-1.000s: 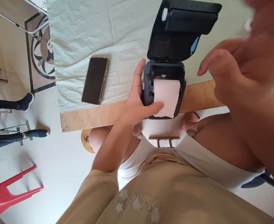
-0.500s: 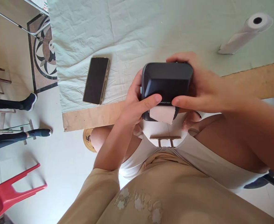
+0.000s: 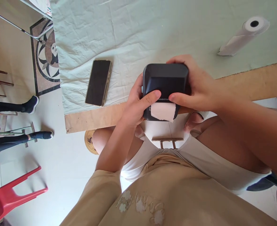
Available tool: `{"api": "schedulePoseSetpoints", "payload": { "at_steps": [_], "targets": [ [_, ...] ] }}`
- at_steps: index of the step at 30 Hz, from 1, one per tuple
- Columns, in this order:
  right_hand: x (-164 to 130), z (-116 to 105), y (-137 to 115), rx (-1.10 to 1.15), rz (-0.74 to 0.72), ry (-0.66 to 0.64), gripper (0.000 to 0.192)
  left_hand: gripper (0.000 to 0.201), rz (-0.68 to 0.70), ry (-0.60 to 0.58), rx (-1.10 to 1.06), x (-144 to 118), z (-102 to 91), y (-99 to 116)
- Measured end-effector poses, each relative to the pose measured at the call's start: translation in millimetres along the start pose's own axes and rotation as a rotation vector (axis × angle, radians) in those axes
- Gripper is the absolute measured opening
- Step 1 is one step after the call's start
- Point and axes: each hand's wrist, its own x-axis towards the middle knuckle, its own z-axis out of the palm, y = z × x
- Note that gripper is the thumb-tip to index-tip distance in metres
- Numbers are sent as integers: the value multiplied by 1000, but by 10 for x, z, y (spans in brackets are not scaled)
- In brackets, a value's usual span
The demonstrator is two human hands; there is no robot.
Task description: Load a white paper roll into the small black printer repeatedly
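A small black label printer [image 3: 165,80] stands at the near edge of the table with its lid down. A strip of white paper [image 3: 162,112] sticks out of its front slot. My left hand [image 3: 138,105] grips the printer's left side, thumb pressed on the lid's front edge. My right hand [image 3: 195,86] wraps over the right side and back, thumb on the front edge too. A spare white paper roll [image 3: 244,35] lies on the cloth at the far right.
A dark smartphone [image 3: 98,82] lies face up on the pale green cloth [image 3: 129,31], left of the printer. The table's bare wooden edge [image 3: 91,117] runs along the front. A red plastic chair [image 3: 11,196] and another person's legs [image 3: 15,121] are on the floor at left.
The printer's lid, open a second ago, is now shut. My right hand came down from mid-air onto the lid, and both thumbs press its front edge.
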Motion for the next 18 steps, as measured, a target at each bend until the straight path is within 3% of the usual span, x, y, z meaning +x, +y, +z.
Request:
{"api": "schedulePoseSetpoints", "payload": {
  "at_steps": [2,6,12,18],
  "targets": [
    [20,37,40,1,-24,22,119,56,21,-6,-15,-12,41,18],
    [41,57,73,-7,-43,33,116,56,30,-30,-19,-7,26,34],
    [58,49,47,-15,-11,51,123,86,10,-18,7,45,-4,-22],
    [86,70,47,-5,11,122,128,72,42,19,-50,65,104,-50]
  ]
}}
